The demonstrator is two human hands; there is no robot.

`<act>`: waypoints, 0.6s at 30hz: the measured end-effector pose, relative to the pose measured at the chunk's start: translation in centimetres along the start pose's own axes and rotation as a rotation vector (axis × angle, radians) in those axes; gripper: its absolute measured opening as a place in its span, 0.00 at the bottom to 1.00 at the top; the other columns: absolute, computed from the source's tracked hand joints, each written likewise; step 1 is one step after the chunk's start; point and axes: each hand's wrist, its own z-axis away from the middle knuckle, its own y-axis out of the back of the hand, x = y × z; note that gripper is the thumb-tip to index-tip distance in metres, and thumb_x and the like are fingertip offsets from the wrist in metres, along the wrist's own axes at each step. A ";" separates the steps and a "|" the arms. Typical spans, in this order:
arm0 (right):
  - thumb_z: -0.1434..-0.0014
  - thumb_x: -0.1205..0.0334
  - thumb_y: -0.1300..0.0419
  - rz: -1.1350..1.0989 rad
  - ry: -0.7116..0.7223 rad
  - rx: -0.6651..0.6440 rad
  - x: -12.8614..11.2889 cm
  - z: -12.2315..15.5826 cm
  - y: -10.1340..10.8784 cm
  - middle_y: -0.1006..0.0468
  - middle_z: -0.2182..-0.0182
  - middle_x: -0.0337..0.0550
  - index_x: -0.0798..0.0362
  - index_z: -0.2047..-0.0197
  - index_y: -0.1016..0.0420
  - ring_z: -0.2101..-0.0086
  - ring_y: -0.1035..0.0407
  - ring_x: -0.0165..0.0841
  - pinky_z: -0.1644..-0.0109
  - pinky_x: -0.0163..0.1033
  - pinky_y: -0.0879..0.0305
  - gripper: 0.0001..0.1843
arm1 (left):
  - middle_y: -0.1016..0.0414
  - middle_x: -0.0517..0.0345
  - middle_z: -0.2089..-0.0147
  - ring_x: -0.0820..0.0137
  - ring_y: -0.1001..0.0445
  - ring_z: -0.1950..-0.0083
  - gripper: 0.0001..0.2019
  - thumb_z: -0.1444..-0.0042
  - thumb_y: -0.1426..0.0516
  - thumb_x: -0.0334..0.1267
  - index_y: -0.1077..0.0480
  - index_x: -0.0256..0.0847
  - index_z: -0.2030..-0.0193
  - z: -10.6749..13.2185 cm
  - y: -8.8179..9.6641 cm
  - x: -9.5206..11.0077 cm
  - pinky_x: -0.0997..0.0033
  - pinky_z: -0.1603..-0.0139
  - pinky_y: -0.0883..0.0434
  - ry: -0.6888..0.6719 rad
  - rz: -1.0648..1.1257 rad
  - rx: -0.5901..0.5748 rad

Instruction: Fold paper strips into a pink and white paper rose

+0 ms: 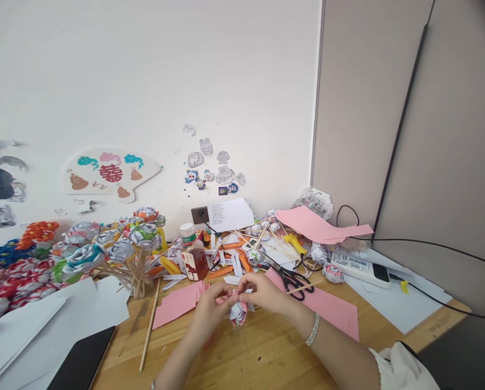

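Observation:
Between my two hands is a small paper flower (pixel 238 314) in pink and white, its bloom hanging downward above the wooden table. My left hand (pixel 214 304) pinches it from the left, fingertips at its upper end. From the right, my right hand (pixel 259 292) pinches the same end with thumb and forefinger. The fingertips of both hands nearly meet there. A thin wooden stick (pixel 303 288) shows beside my right wrist, lying over the black scissors (pixel 293 279). Pink paper sheets (pixel 179 304) lie just left of my left hand.
Paper flowers on sticks (pixel 83 254) crowd the left side. A glue bottle (pixel 194 254) stands behind my hands, among paper scraps (pixel 230 254). White sheets (pixel 26 336), a black tablet (pixel 83 360) and a wooden rod (pixel 149 330) lie left. A power strip (pixel 360 268) with cables is right.

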 end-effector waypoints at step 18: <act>0.62 0.52 0.29 -0.160 -0.120 -0.045 -0.3 -0.1 -0.1 0.26 0.75 0.37 0.56 0.72 0.25 0.71 0.32 0.29 0.65 0.34 0.38 0.18 | 0.27 0.59 0.76 0.70 0.32 0.72 0.17 0.53 0.43 0.51 0.30 0.36 0.76 0.3 -0.2 -0.2 0.73 0.70 0.37 0.071 0.030 -0.112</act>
